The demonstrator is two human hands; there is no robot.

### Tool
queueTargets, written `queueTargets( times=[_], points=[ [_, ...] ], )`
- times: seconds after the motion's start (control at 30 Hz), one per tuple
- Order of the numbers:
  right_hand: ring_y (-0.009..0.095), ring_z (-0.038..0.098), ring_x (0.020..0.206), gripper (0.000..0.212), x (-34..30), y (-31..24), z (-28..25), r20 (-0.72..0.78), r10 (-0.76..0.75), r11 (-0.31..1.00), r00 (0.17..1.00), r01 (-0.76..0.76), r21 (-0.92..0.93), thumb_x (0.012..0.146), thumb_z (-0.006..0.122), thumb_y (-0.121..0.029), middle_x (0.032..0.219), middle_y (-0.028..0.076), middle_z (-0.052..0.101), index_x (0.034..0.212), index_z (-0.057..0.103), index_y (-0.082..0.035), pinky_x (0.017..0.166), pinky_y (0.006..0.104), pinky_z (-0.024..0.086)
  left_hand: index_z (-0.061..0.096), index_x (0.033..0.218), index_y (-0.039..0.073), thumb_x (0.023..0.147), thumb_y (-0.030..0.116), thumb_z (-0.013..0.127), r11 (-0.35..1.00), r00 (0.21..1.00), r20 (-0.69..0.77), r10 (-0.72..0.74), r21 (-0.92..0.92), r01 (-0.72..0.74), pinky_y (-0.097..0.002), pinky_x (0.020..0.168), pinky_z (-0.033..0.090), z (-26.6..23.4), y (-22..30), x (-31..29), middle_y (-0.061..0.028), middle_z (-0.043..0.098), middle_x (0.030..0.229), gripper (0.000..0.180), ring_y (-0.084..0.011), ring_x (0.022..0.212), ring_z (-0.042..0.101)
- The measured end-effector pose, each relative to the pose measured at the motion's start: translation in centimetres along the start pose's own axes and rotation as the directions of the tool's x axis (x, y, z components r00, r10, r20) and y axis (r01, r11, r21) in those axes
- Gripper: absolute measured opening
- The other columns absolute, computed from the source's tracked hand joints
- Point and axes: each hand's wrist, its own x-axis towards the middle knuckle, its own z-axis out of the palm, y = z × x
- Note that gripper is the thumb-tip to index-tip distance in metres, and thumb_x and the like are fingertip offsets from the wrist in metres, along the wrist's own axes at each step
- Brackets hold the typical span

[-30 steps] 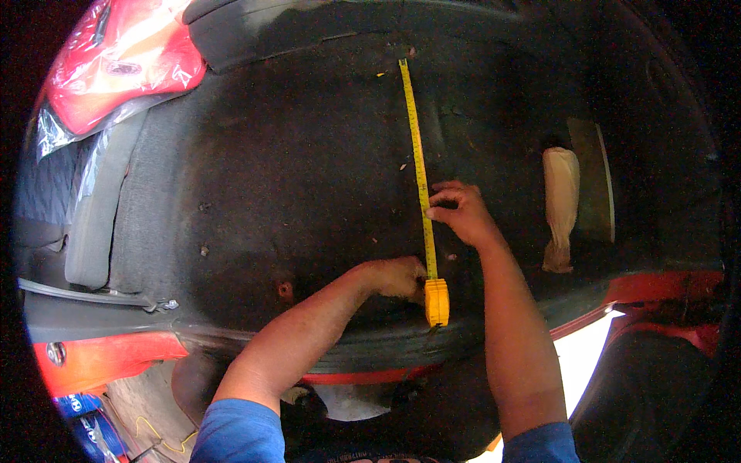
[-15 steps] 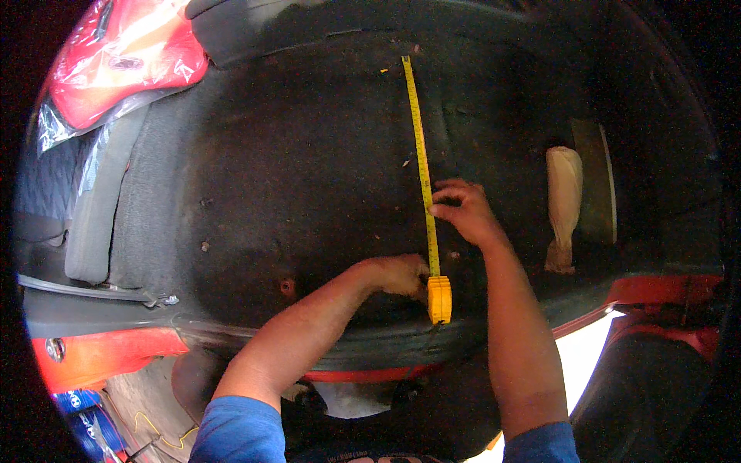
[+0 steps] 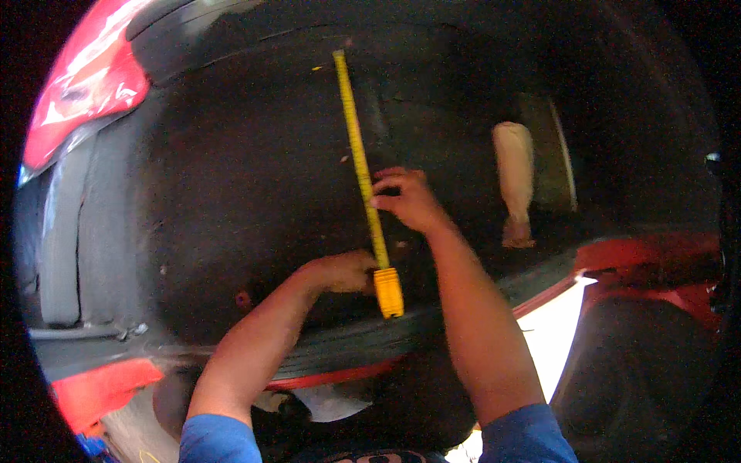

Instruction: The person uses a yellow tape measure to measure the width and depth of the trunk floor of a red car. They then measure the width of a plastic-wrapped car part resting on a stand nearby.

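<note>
A yellow tape measure (image 3: 389,293) sits near the front edge of a dark carpeted floor. Its yellow blade (image 3: 355,139) runs out straight toward the far side, lying along the carpet. My left hand (image 3: 346,272) holds the case from its left side, the fingertips partly hidden behind it. My right hand (image 3: 409,199) is beside the blade's middle, thumb and forefinger apart, with their tips at the blade's right edge.
On the right, a beige wrapped bundle (image 3: 514,166) lies next to a flat panel (image 3: 552,154) with a pale edge. A red, plastic-covered piece (image 3: 93,100) is at the far left. The dark carpet (image 3: 239,170) is bordered in front by a red edge (image 3: 340,376).
The whole view has shifted, so everything appears further left and slightly higher. Both hands keep their places at the tape measure, and the blade's length looks the same.
</note>
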Motion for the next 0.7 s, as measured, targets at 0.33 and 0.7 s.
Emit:
queueTargets(
  times=[0.33, 0.7],
  points=[
    [0.030, 0.045, 0.125, 0.025, 0.1, -0.4, 0.0, 0.010, 0.023, 0.999, 1.000, -0.024, 0.031, 0.072, 0.082, -0.023, 0.127, 0.005, 0.063, 0.095, 0.076, -0.018, 0.109, 0.0426, 0.035, 0.069, 0.109, 0.004, 0.087, 0.016, 0.064, 0.983, 0.980, 0.074, -0.183, 0.027, 0.181, -0.0413, 0.090, 0.051, -0.4, -0.1, 0.2, -0.0122, 0.072, 0.106, 0.026, -0.0237, 0.099, 0.066],
    [0.030, 0.044, 0.127, 0.024, -0.1, -0.1, 0.1, 0.009, 0.013, 0.997, 1.000, -0.014, 0.073, 0.073, 0.082, -0.023, 0.127, 0.005, 0.063, 0.095, 0.076, -0.015, 0.110, 0.0420, 0.034, 0.067, 0.115, 0.005, 0.081, 0.013, 0.070, 0.983, 0.980, 0.071, -0.185, 0.012, 0.185, -0.0371, 0.092, 0.049, -0.9, 1.5, -0.4, -0.0108, 0.071, 0.107, 0.036, -0.0228, 0.100, 0.064]
  ],
)
